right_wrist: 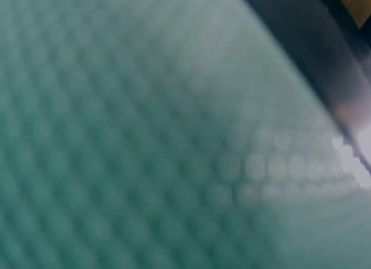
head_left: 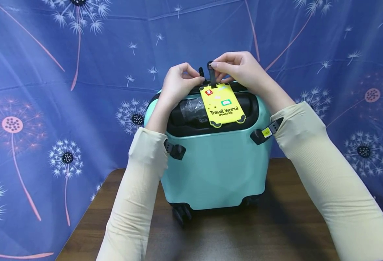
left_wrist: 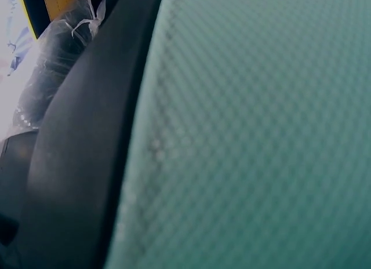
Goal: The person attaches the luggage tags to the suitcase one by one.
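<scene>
On a dark brown, wood-grained desk [head_left: 224, 235], a hard turquoise suitcase [head_left: 217, 163] is stood upright, presumably so its top is reachable. A flat yellow luggage tag [head_left: 224, 105] is laid over the black, plastic-wrapped handle [head_left: 192, 113], lettering outward. Its narrow black strap [head_left: 212, 77] is pinched at one end by the right hand [head_left: 241, 70], at the other by the left hand [head_left: 180, 81], apparently to keep both raised. Behind, blue dandelion-printed cloth [head_left: 100, 72] is hung.

A blue cloth [head_left: 113, 47] with visible creases fills the background, printed with white dandelions [head_left: 67, 157], drifting seeds and long pink stems. In front of it stands a brown wood-grain desk [head_left: 224, 239], its far left corner rounded. Soft light glows on the desktop; a shadow darkens its right side.
</scene>
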A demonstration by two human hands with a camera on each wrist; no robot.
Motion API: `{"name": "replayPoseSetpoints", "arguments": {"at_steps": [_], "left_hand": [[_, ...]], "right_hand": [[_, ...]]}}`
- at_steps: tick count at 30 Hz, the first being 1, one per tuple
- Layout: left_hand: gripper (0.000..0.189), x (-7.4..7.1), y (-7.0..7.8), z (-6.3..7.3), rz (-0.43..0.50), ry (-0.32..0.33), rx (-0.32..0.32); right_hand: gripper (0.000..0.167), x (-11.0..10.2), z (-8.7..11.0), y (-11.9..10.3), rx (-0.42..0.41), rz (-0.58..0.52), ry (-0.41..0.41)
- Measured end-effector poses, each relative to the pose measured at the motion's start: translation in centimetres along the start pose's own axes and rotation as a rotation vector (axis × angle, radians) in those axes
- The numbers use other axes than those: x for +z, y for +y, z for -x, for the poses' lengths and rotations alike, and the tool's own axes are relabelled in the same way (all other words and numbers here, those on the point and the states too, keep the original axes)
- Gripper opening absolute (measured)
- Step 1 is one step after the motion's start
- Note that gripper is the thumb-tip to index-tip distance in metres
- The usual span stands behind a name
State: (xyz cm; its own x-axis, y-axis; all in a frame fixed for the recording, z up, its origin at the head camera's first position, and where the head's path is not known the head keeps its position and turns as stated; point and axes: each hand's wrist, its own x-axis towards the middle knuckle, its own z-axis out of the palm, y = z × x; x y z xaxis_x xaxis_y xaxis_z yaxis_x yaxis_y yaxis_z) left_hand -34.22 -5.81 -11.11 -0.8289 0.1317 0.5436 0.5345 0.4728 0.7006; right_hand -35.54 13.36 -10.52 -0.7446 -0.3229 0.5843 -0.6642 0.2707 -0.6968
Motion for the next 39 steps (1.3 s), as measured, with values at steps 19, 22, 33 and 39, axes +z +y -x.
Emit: {"name": "replayPoseSetpoints", "arguments": {"at_steps": [19,22,33,39], "left_hand": [[0.013,-0.07,0.19,0.18,-0.108,-0.055,0.042],[0.011,-0.03,0.23,0.19,-0.114,-0.056,0.058],[0.013,0.01,0.14,0.15,-0.136,-0.066,0.063],[0.014,-0.05,0.03,0.08,-0.121,-0.073,0.055]], "right_hand": [[0.027,0.06,0.07,0.14,-0.017,0.026,0.007],[0.029,0.04,0.09,0.08,-0.010,0.036,0.012],[0.033,0.05,0.11,0.06,-0.007,0.075,0.016],[0.024,0.20,-0.06,0.15,-0.046,0.021,0.015]]}}
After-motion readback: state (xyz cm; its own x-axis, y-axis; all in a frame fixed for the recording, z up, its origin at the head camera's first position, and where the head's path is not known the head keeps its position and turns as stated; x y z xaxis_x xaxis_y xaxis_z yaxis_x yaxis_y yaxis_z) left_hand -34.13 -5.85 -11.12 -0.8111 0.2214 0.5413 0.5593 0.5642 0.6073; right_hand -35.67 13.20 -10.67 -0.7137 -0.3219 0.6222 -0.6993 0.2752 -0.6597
